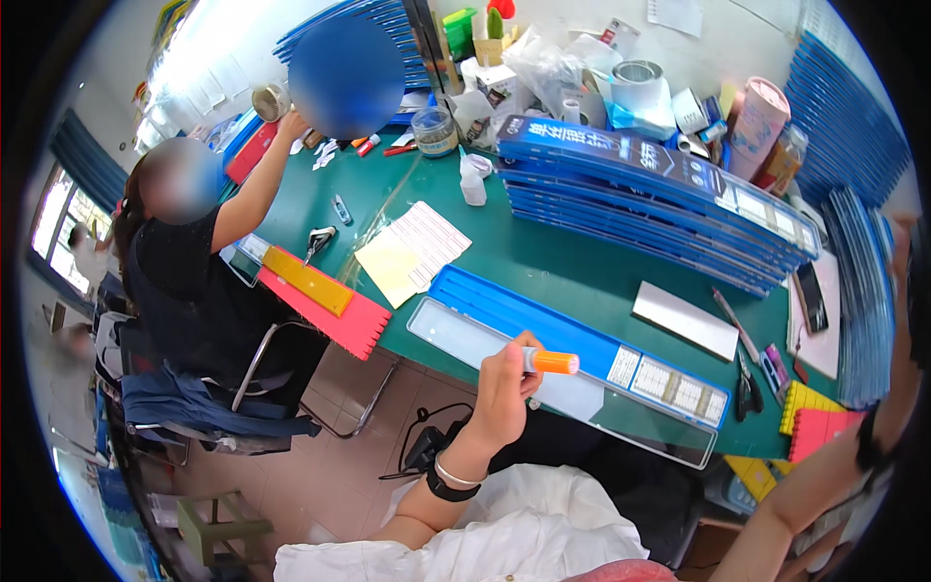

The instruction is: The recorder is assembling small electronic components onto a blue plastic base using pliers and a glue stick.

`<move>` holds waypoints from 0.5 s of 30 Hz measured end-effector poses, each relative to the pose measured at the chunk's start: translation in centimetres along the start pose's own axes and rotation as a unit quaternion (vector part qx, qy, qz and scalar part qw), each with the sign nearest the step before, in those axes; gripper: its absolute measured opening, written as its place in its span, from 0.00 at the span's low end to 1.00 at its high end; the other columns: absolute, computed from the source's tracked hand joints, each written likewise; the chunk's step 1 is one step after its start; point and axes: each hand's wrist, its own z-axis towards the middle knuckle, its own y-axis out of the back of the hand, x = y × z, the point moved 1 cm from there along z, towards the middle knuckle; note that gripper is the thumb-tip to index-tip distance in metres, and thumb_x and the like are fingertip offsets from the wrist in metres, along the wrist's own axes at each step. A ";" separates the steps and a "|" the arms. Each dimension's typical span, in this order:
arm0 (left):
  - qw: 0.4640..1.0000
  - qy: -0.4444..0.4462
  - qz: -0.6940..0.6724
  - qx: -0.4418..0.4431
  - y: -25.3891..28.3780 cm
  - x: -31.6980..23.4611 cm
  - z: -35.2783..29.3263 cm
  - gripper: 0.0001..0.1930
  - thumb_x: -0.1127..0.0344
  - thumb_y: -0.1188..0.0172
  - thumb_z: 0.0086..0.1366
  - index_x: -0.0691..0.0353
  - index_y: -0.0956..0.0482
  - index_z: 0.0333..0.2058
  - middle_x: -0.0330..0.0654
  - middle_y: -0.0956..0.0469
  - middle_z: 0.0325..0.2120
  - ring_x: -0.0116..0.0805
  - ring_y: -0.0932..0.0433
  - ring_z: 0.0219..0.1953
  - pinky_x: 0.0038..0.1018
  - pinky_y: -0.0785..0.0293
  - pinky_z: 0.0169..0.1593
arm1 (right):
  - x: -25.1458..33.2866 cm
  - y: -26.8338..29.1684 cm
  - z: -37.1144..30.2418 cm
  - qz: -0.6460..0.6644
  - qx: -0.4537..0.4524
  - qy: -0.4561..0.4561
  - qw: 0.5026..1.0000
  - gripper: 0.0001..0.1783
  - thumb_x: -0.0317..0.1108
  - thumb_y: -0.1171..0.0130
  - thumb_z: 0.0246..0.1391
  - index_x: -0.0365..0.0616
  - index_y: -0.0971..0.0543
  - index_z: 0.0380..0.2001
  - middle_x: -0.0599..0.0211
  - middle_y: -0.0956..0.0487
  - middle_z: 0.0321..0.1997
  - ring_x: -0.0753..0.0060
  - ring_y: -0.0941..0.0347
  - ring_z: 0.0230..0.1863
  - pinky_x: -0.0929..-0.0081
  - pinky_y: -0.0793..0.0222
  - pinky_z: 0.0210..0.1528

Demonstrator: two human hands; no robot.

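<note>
My left hand (501, 393) is closed around a short, thick orange-ended tube (556, 363), its orange end pointing right; whether it is a marker cannot be told. Under and beyond that hand lies a long, shallow blue case (524, 312), open, with white printed labels at its right end. Its clear lid (448, 330) is folded out toward me along the table edge. My right hand (903, 257) reaches up at the far right rim, beside the stacked blue cases (858, 301). Its fingers are dark and cut off by the rim.
A tall stack of blue cases (640, 209) stands on the green table (572, 254). Pliers (747, 390), a white box (686, 320) and a paper sheet (412, 254) lie around the open case. A co-worker (199, 262) sits at the left, arm stretched over the table.
</note>
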 end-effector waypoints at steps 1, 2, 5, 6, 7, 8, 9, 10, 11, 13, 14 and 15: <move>1.000 -0.005 0.013 -0.028 0.7 -0.5 -0.4 0.28 0.47 0.68 0.78 0.63 0.29 0.31 0.35 0.37 0.15 0.24 0.42 0.16 0.22 0.49 0.22 | -1.2 -3.9 2.4 0.047 0.050 0.084 0.994 0.09 0.31 0.44 0.66 0.35 0.22 0.35 0.69 0.32 0.20 0.78 0.40 0.20 0.76 0.44 0.24; 0.996 -0.017 0.081 -0.039 0.4 -1.1 -0.6 0.27 0.49 0.67 0.78 0.63 0.29 0.30 0.38 0.37 0.15 0.28 0.38 0.16 0.26 0.46 0.23 | -2.8 -6.4 4.3 0.011 0.144 0.046 0.988 0.08 0.33 0.43 0.64 0.38 0.23 0.38 0.70 0.29 0.23 0.79 0.36 0.23 0.78 0.40 0.27; 0.971 -0.070 0.213 -0.080 0.8 -0.5 -1.7 0.23 0.54 0.65 0.77 0.63 0.27 0.33 0.47 0.33 0.15 0.49 0.28 0.18 0.35 0.38 0.24 | -5.5 -16.9 9.0 0.124 0.376 0.030 0.918 0.05 0.28 0.43 0.61 0.42 0.24 0.39 0.74 0.28 0.23 0.83 0.28 0.26 0.82 0.32 0.33; 0.963 -0.106 0.235 -0.084 0.6 0.0 -1.7 0.21 0.54 0.63 0.77 0.63 0.27 0.34 0.47 0.32 0.15 0.51 0.27 0.19 0.37 0.37 0.24 | -4.6 -18.7 9.6 0.128 0.438 -0.030 0.889 0.06 0.28 0.43 0.60 0.41 0.24 0.40 0.74 0.27 0.24 0.83 0.28 0.26 0.82 0.32 0.32; 0.952 -0.140 0.258 -0.088 0.6 0.4 -1.8 0.20 0.55 0.61 0.77 0.62 0.27 0.34 0.48 0.31 0.15 0.52 0.27 0.19 0.38 0.36 0.23 | -3.6 -20.6 10.0 0.130 0.499 -0.088 0.852 0.07 0.28 0.43 0.59 0.40 0.24 0.40 0.74 0.26 0.24 0.83 0.28 0.25 0.82 0.31 0.31; 0.942 -0.153 0.287 -0.086 0.3 0.8 -1.8 0.18 0.55 0.59 0.76 0.62 0.26 0.35 0.47 0.31 0.15 0.51 0.27 0.19 0.39 0.36 0.23 | -4.1 -22.6 10.2 0.123 0.540 -0.060 0.830 0.08 0.28 0.43 0.59 0.40 0.23 0.42 0.73 0.24 0.26 0.82 0.27 0.27 0.81 0.30 0.31; 0.931 -0.166 0.314 -0.083 -0.1 1.0 -1.8 0.17 0.56 0.57 0.76 0.61 0.26 0.36 0.47 0.31 0.14 0.51 0.27 0.18 0.40 0.36 0.22 | -6.0 -24.8 10.4 0.114 0.579 -0.034 0.806 0.10 0.28 0.42 0.58 0.40 0.22 0.43 0.72 0.23 0.28 0.81 0.26 0.29 0.80 0.29 0.31; 0.920 -0.183 0.337 -0.079 -0.3 1.0 -1.8 0.16 0.56 0.56 0.75 0.60 0.25 0.37 0.45 0.32 0.14 0.48 0.28 0.16 0.39 0.36 0.22 | -10.2 -27.9 9.6 0.136 0.594 -0.012 0.793 0.12 0.29 0.42 0.59 0.41 0.21 0.45 0.70 0.21 0.32 0.79 0.25 0.30 0.77 0.28 0.32; 0.919 -0.187 0.336 -0.085 -0.5 1.0 -1.7 0.16 0.56 0.56 0.75 0.60 0.25 0.37 0.45 0.32 0.14 0.48 0.28 0.16 0.39 0.36 0.22 | -13.0 -30.0 8.8 0.158 0.608 0.006 0.778 0.14 0.31 0.41 0.59 0.41 0.21 0.48 0.68 0.19 0.35 0.77 0.24 0.32 0.74 0.27 0.33; 0.913 -0.174 0.357 -0.090 -0.4 1.3 -1.7 0.15 0.56 0.55 0.75 0.60 0.25 0.38 0.44 0.33 0.13 0.47 0.28 0.16 0.38 0.36 0.21 | -10.1 -32.3 9.0 0.171 0.686 0.066 0.704 0.26 0.30 0.40 0.56 0.40 0.25 0.59 0.61 0.17 0.46 0.67 0.23 0.49 0.71 0.31 0.56; 0.909 -0.174 0.367 -0.094 -0.4 1.3 -1.8 0.14 0.56 0.54 0.74 0.59 0.25 0.37 0.43 0.33 0.13 0.45 0.29 0.16 0.38 0.36 0.21 | -9.9 -32.9 8.5 0.197 0.596 0.119 0.769 0.14 0.36 0.40 0.57 0.43 0.17 0.44 0.61 0.16 0.37 0.66 0.20 0.35 0.64 0.26 0.41; 0.910 -0.178 0.363 -0.094 -0.4 1.4 -1.7 0.14 0.56 0.54 0.74 0.59 0.25 0.37 0.43 0.33 0.13 0.45 0.29 0.16 0.38 0.36 0.21 | -10.9 -33.1 9.2 0.192 0.594 0.119 0.772 0.14 0.36 0.40 0.57 0.43 0.17 0.44 0.61 0.16 0.37 0.66 0.20 0.35 0.64 0.26 0.41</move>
